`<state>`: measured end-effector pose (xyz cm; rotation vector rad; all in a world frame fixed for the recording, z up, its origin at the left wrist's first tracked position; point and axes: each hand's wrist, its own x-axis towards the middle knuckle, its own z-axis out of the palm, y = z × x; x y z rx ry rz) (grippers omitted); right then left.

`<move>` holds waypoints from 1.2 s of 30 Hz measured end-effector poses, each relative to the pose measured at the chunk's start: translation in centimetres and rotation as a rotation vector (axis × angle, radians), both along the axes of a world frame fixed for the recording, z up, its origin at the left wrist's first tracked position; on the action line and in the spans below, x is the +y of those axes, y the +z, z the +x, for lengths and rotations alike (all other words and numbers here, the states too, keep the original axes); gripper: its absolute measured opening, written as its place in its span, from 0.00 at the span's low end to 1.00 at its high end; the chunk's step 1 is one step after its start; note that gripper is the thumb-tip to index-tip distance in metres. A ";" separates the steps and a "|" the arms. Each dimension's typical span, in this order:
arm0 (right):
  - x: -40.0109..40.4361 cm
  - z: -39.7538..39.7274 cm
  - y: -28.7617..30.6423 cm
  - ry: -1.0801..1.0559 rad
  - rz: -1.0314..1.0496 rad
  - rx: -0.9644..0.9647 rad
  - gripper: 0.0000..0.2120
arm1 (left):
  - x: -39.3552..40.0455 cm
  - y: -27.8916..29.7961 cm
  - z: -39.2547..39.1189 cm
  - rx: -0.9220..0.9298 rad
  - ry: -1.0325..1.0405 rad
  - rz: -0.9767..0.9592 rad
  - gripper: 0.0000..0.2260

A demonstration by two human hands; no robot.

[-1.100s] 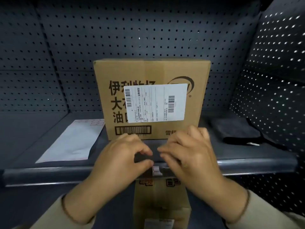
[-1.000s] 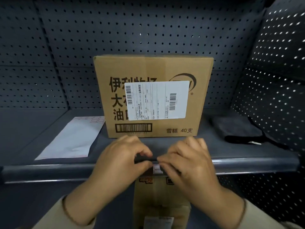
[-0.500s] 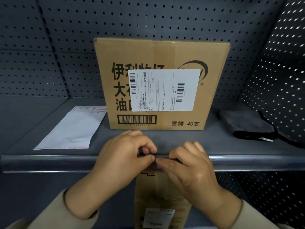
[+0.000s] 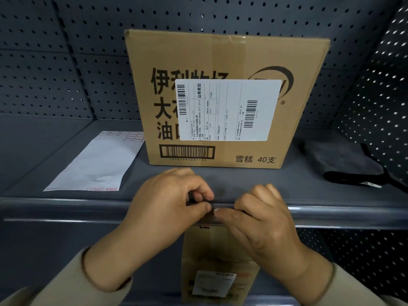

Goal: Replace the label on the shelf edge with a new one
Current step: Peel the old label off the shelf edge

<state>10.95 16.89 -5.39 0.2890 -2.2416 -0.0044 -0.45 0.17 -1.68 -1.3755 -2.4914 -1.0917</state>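
The sheet (image 4: 95, 164) of white paper lies flat at the left of the shelf (image 4: 254, 184), with small red-outlined stickers printed along its far and near ends. Its right far corner lies just beside the box (image 4: 220, 62).

The box stands upright at the middle of the shelf, well back from the edge (image 4: 66, 208). A white shipping slip (image 4: 229, 110) with two barcodes covers part of the printed front.

The left hand (image 4: 167, 208) rests on the edge at centre. Its fingers are curled inward, and the thumb tip and forefinger tip are pinched together at the top of the edge strip. What lies between them is too small to identify.

The label (image 4: 210, 216) sits in the edge strip, directly between the two hands. Only a narrow dark section of it shows; any printing on it cannot be read.

The right hand (image 4: 258, 219) mirrors the left. Its fingers are clenched, the knuckles raised above the edge. The thumb tip presses against the front of the strip, touching the label's right end. The two thumb tips are nearly touching.

Below the edge, a carton (image 4: 218, 261) stands on the lower level, its top partly hidden by the hands.

A folded dark cloth (image 4: 344, 160) lies at the right of the shelf, near the perforated side panel (image 4: 379, 107).
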 end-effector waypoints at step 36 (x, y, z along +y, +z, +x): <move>1.0 0.3 -0.4 0.076 -0.020 0.013 0.06 | 0.1 0.2 0.0 0.025 -0.017 0.004 0.08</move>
